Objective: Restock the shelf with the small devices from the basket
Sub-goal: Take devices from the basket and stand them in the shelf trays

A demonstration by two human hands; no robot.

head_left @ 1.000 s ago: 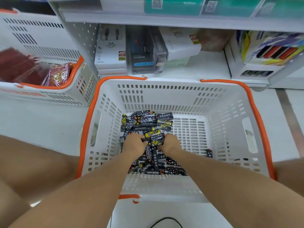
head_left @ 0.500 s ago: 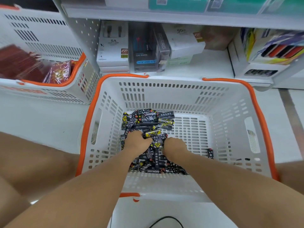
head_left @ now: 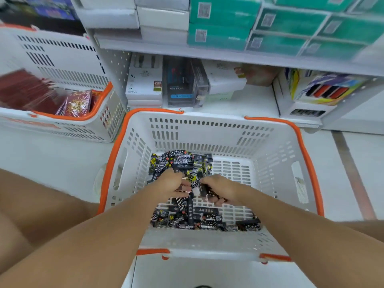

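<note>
A white basket (head_left: pixel 278 163) with an orange rim stands on the floor in front of me. A pile of small black patterned devices (head_left: pixel 182 161) lies on its bottom, left of centre. Both hands are inside the basket, side by side, lifted a little off the pile. My left hand (head_left: pixel 169 185) grips a bunch of the devices. My right hand (head_left: pixel 220 189) holds several more, fingers curled under them. The white lower shelf (head_left: pixel 253 100) lies just beyond the basket's far wall.
On the shelf stand white and dark product boxes (head_left: pixel 145 84) at left and a display box of coloured devices (head_left: pixel 320 90) at right. Green cartons (head_left: pixel 270 23) fill the shelf above. A second basket (head_left: pixel 99 121) with red packets sits at left.
Both hands have closed round bunches of devices and risen slightly from the pile. The view has tilted up, showing more of the shelves.
</note>
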